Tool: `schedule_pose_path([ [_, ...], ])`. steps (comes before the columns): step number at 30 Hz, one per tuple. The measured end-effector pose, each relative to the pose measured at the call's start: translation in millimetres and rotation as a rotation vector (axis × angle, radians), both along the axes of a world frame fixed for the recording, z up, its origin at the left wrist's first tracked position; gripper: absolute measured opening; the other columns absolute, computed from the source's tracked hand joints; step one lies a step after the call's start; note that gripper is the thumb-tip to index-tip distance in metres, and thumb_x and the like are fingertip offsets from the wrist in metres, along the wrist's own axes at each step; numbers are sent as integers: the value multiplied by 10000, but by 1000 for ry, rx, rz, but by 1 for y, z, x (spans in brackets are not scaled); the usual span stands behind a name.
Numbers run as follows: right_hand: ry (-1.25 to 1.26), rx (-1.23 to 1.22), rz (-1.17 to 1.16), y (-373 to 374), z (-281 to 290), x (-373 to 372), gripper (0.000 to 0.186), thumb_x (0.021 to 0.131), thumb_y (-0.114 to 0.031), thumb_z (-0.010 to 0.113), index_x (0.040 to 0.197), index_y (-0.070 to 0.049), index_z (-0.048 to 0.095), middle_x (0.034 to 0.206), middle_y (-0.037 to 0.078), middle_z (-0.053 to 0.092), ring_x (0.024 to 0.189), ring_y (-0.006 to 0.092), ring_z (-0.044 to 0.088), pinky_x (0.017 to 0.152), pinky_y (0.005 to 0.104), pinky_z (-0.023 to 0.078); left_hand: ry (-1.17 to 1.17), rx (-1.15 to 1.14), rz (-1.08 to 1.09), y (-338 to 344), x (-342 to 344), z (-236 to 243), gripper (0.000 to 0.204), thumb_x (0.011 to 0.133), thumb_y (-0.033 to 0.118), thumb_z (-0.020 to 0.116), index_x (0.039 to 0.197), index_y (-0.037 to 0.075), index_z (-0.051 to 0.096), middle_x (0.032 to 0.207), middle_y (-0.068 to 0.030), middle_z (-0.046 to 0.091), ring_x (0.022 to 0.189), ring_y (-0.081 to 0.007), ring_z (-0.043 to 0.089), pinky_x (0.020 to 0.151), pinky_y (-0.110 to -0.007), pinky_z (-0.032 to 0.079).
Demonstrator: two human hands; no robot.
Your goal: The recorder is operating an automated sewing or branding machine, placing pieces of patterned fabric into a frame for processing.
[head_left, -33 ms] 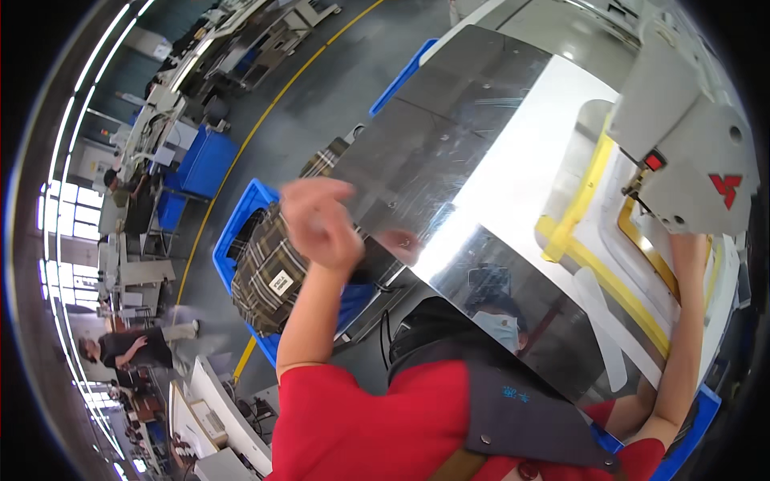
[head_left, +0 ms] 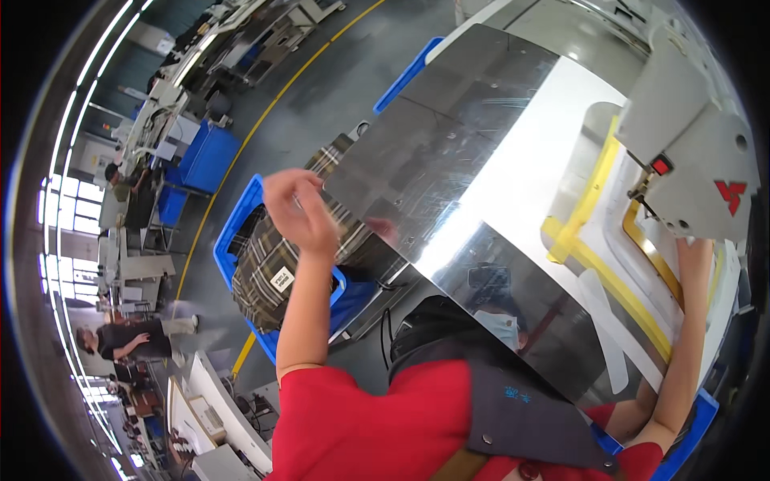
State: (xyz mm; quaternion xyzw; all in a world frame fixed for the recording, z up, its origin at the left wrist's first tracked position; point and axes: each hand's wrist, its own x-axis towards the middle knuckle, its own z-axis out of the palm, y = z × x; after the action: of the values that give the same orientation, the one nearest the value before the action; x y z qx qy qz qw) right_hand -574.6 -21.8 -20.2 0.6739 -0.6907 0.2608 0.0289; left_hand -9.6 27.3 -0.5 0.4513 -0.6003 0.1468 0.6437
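My left hand [head_left: 298, 210] is raised over a dark plaid fabric piece [head_left: 261, 268] with a pale label, beside the left edge of a shiny metal tabletop [head_left: 433, 128]. Its fingers are loosely curled in, with nothing visible in them. My right hand [head_left: 695, 250] reaches under the head of a grey sewing machine [head_left: 698, 168], whose body hides its fingers. Near it lies a pale template with yellow tape strips [head_left: 622, 297] and a brass-coloured curved edge [head_left: 658, 260]. What the right hand touches cannot be made out.
The plaid piece lies in a blue bin [head_left: 227, 232] left of the table. Another blue bin edge [head_left: 706, 417] shows at the lower right. Across the floor stand blue crates [head_left: 208, 156] and workbenches. A person in dark clothes [head_left: 132, 343] is at the far left.
My left hand has moved slightly left and up, away from the tabletop's edge. The right hand stays under the machine head.
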Motion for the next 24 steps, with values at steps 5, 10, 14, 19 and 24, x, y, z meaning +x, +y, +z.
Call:
schedule_pose_path([
  [5, -206, 105, 233, 43, 34, 47, 91, 850, -18, 630, 934, 17, 641, 879, 147, 638, 853, 240, 631, 775, 336, 480, -81, 1140, 349, 18, 128, -78, 304, 802, 204, 710, 1057, 47, 658, 930, -138, 646, 916, -268, 661, 798, -366, 514],
  [10, -258, 269, 430, 80, 44, 108, 58, 823, -25, 638, 868, 10, 631, 830, 113, 603, 794, 237, 599, 748, 317, 467, -571, 1374, 304, -5, 99, -108, 288, 739, 232, 721, 986, 85, 711, 965, -131, 685, 918, -304, 670, 764, -411, 533],
  [14, -231, 320, 542, 90, 51, 128, 60, 770, -6, 663, 829, -6, 650, 786, 131, 603, 760, 293, 604, 711, 348, 480, -693, 1580, 328, -29, 91, -99, 189, 687, 214, 708, 851, 121, 730, 777, -101, 706, 781, -327, 684, 679, -409, 540],
  [19, -358, 538, 763, 109, 61, 112, 189, 679, -38, 742, 861, -50, 692, 811, 100, 634, 768, 298, 617, 701, 366, 488, 55, 1392, 48, -23, 150, -114, 155, 725, 179, 647, 772, 32, 658, 650, -54, 634, 617, -154, 618, 585, -303, 489],
  [24, -255, 535, 957, 113, 54, 113, 287, 624, -132, 819, 892, -131, 714, 846, 9, 622, 795, 243, 613, 713, 365, 455, 918, 924, -454, -1, 188, -62, 367, 879, 276, 598, 1198, 95, 600, 1152, -64, 654, 1048, -169, 605, 886, -310, 461],
])
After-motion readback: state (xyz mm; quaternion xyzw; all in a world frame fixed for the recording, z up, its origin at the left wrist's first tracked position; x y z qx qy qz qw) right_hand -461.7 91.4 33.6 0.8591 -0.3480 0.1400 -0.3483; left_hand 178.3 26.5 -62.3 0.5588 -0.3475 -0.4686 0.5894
